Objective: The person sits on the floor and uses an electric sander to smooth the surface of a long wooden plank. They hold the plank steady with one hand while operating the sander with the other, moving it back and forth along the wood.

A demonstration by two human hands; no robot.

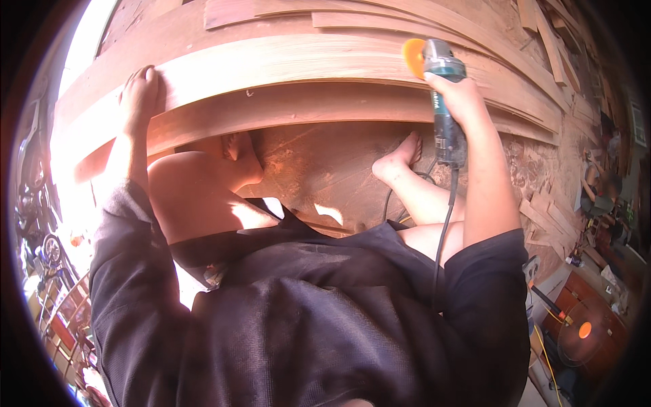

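Note:
A long pale wooden board (291, 60) lies across in front of me, its near edge facing my legs. My right hand (456, 98) is wrapped round the body of a teal and black angle grinder (447, 139). An orange-yellow disc (413, 58) on the grinder's head is over the right part of the board; I cannot tell whether it touches the wood. A dark cord (444, 237) runs from the grinder down past my right leg. My left hand (141, 91) rests on the board's left part, fingers laid over its top, holding nothing.
More wooden planks (380, 22) lie stacked beyond the board, and another plank (271, 112) sits below its near edge. Scrap wood (550, 217) lies at the right. A fan (584, 332) stands at the lower right, bicycles (51, 251) at the far left. My bare feet (400, 154) are close to the planks.

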